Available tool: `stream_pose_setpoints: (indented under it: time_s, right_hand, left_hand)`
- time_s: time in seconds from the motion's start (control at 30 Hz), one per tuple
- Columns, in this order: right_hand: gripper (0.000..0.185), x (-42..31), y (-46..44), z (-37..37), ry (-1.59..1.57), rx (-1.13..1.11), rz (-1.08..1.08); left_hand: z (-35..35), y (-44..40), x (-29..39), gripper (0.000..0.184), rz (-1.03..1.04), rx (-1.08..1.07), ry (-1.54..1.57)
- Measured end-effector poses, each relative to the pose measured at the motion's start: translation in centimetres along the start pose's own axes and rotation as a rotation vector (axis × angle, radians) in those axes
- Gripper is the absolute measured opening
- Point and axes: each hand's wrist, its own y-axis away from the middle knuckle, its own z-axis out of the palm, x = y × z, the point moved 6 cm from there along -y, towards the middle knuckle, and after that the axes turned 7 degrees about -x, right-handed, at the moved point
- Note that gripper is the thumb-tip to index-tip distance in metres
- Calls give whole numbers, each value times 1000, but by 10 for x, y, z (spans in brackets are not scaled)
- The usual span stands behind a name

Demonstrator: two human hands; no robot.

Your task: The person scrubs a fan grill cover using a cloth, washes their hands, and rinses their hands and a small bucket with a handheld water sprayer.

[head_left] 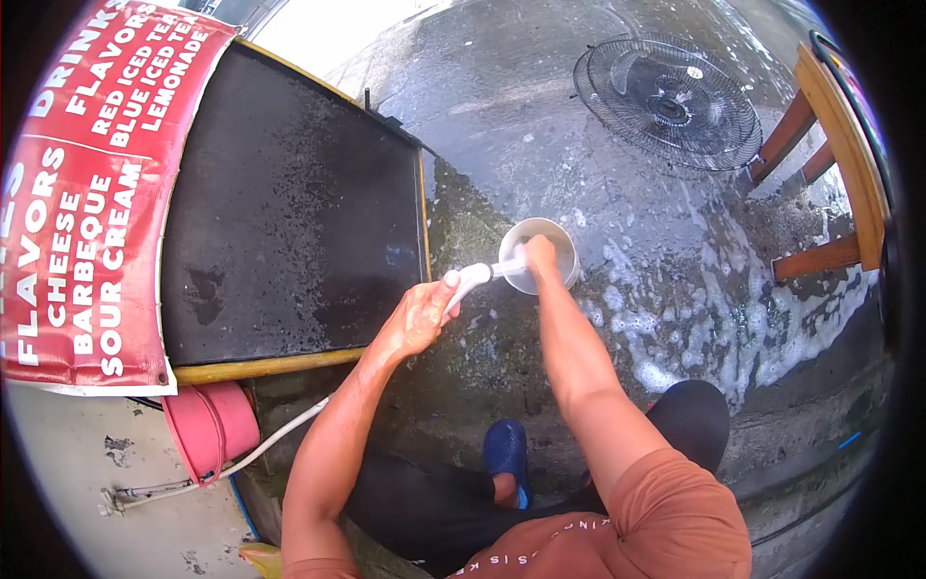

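My left hand (422, 314) is wrapped round a white hose nozzle (473, 277), whose tip points right and sends water into a round white container (566, 255). Inside that container is my right hand (539, 253), its fingers reaching down past the rim. Whether those fingers grip anything is hidden by the hand and the water. The container is low over the wet concrete floor, just right of the black board's corner.
A black board (299, 193) with a red menu banner (87, 193) fills the left. Below it are a pink bucket (214, 425) and a white hose (280, 434). A fan grille (667, 101) lies at the upper right, near a wooden stand (844, 154). Suds (719, 323) cover the floor.
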Motion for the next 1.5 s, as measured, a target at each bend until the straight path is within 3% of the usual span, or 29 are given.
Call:
stream_pose_setpoints:
  time_s: [0.1,0.17,0.23,0.33,0.43,0.53,0.63,0.73,0.83,0.97,1.1,1.13,1.3,1.43,1.5]
  right_hand:
    - [28,10,-1,2,-282,204,166]
    - [29,20,-6,6,-312,217,183]
    - [30,13,-2,5,-111,39,54]
    - [38,22,-8,10,-156,57,44]
    - [58,26,-8,10,-269,1,160]
    - [54,5,32,-14,-668,176,322]
    - [56,8,29,-2,-1064,152,427]
    - [54,18,17,21,-1072,21,464]
    - [45,34,-16,41,-745,-20,168]
    - [33,33,6,22,-583,33,359]
    - [30,61,-36,59,-383,22,258]
    - [29,54,-19,39,-361,113,264]
    - [33,10,20,-10,-247,50,188]
    - [37,3,19,4,105,-141,33]
    - [38,6,17,5,91,-107,29]
  left_hand:
    - [0,2,2,83,-1,26,-5]
    - [1,3,4,83,5,24,-11]
    - [0,4,8,82,3,26,-8]
    - [-3,6,13,82,-4,40,-10]
    - [-2,5,13,81,16,44,-12]
    - [-1,5,12,80,1,31,1]
    - [1,6,15,80,-8,30,6]
    - [0,6,14,80,-18,20,12]
    - [0,5,10,80,-19,8,14]
    - [1,8,15,80,-3,13,20]
    - [4,7,13,79,0,-2,-1]
    - [4,6,13,79,4,2,-8]
    - [1,8,18,80,26,6,-28]
    - [0,5,13,76,46,-12,13]
    - [0,4,13,76,39,-2,7]
